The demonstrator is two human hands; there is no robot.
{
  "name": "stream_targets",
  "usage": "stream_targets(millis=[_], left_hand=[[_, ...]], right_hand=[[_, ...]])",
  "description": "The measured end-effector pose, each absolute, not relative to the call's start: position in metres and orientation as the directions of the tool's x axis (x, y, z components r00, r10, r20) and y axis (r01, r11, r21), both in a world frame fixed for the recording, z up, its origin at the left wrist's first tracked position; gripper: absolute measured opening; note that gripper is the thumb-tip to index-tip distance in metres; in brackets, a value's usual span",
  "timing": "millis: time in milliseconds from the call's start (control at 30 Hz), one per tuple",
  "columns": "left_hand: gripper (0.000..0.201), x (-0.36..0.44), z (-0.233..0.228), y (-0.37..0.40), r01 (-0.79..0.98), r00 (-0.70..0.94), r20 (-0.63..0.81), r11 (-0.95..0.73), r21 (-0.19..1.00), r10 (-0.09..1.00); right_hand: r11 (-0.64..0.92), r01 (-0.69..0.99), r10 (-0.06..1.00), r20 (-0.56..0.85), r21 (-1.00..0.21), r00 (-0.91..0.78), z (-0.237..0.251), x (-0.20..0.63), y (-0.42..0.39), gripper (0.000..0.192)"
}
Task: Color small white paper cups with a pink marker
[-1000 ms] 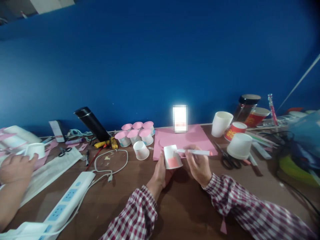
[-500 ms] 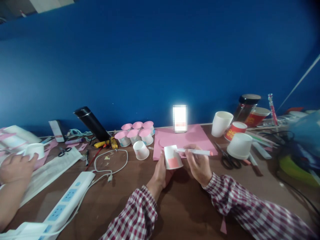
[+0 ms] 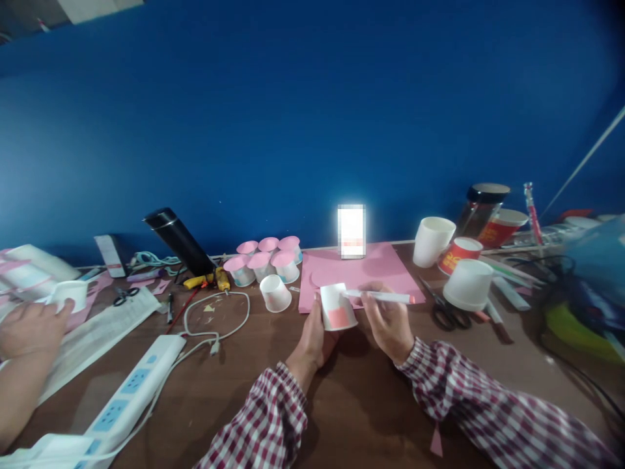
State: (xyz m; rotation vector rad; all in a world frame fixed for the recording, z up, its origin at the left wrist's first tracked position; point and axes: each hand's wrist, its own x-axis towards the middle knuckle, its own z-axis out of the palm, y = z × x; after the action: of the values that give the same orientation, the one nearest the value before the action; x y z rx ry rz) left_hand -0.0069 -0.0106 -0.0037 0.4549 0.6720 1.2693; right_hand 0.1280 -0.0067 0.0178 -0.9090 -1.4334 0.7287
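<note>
Almost nothing is changed from the earlier frames: both hands and the cup are kept in the same pose, only a slight camera shift is noticed. A small white paper cup [image 3: 336,307], upside down and tapered, with a pink square patch on its wall, is gripped from behind by the left hand [image 3: 312,339], just above the brown wooden surface [image 3: 361,404]. A slim white marker [image 3: 378,297] with a red end is pinched in the right hand [image 3: 388,324], its tip laid against the cup's top edge. A matte pink paper sheet [image 3: 356,270] is seen just behind the cup. Six pink-topped cups [image 3: 266,259] are clustered to the left. At far left, another person's hand [image 3: 29,329] is rested on a white cup [image 3: 71,293].
</note>
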Motion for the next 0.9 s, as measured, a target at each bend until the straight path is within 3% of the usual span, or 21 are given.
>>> stream_targets(millis=[900], left_hand=[[0.052, -0.006, -0.0012, -0.0127, -0.706, 0.148, -0.208, 0.251, 0.663, 0.967]], right_hand=[[0.479, 0.097, 0.876, 0.483, -0.872, 0.016, 0.0169, 0.1286, -0.0064, 0.021]])
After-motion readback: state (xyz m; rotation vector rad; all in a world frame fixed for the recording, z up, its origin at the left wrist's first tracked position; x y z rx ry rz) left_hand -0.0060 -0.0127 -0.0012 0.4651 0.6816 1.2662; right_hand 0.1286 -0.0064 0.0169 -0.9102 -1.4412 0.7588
